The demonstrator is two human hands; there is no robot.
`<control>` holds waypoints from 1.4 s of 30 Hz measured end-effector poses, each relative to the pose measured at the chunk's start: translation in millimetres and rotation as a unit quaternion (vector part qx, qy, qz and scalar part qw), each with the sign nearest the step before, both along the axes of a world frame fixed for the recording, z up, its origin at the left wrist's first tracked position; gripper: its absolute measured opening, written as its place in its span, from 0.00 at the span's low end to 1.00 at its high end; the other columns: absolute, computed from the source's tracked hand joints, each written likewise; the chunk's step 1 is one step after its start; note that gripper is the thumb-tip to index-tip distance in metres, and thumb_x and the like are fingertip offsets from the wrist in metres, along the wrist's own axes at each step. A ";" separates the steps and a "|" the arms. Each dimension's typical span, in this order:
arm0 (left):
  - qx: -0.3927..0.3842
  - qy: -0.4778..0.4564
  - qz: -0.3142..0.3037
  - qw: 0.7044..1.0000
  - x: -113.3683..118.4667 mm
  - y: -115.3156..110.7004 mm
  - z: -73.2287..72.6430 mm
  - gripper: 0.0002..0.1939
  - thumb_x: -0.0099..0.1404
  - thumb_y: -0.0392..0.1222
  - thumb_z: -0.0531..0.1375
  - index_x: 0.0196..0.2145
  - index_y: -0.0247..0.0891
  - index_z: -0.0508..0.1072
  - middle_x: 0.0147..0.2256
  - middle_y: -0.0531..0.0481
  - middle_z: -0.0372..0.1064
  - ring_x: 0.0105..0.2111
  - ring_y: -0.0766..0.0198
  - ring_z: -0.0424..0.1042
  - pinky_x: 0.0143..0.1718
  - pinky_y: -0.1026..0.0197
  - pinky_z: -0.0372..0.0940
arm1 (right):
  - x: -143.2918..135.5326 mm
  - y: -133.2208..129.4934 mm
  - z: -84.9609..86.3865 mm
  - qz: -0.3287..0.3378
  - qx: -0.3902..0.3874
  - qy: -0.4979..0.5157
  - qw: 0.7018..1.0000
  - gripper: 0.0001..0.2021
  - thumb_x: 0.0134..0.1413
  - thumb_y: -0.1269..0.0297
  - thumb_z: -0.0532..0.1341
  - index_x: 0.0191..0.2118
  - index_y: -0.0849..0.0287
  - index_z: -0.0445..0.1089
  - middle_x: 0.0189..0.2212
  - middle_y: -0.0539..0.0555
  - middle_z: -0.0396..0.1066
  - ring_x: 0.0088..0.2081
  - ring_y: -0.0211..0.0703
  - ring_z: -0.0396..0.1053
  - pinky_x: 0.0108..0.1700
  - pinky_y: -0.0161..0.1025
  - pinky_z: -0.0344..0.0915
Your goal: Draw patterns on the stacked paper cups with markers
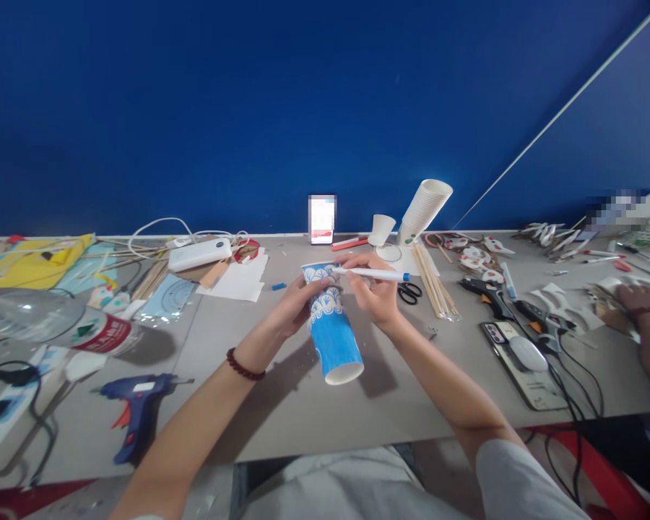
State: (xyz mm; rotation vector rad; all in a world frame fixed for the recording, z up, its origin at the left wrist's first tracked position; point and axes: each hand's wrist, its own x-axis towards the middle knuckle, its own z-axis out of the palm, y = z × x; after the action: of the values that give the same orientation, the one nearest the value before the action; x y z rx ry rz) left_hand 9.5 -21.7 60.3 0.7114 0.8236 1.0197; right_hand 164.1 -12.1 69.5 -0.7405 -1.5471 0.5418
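My left hand (299,303) is wrapped round a paper tube (336,345), which looks like paper cups joined end to end. Its near part is solid blue; the far part carries blue scallop and leaf patterns on white. The open white end tilts toward me. A white marker with a blue end (382,274) sits in the closed fingers of my right hand (376,296), its tip at the patterned upper part of the tube. A small blue cap (279,287) lies on the table left of the tube. Black-handled scissors (410,292) rest just right of my right hand.
A phone (322,220) stands against the blue wall. Stacked paper cups (425,209) and wooden sticks (434,282) are at back right. A blue glue gun (141,408) and plastic bottle (59,321) lie left. Black glue guns (544,325), cables and another person's hand (644,300) are right.
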 end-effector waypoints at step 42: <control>0.004 0.010 -0.012 1.000 -1.5 -0.5 0.4 0.22 0.52 0.44 0.70 0.43 0.33 0.73 0.36 0.45 0.75 0.32 0.60 0.74 0.35 0.58 0.70 | 1.7 1.1 -4.2 -0.002 0.006 0.028 1.000 0.05 0.54 0.71 0.59 0.33 0.55 0.70 0.35 0.53 0.77 0.38 0.46 0.76 0.42 0.48 0.72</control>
State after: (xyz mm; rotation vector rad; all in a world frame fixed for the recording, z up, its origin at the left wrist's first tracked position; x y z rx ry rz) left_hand 8.1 -22.2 60.7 0.7380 0.8280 0.9967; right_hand 165.8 -10.9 65.4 -0.7141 -1.4947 0.5448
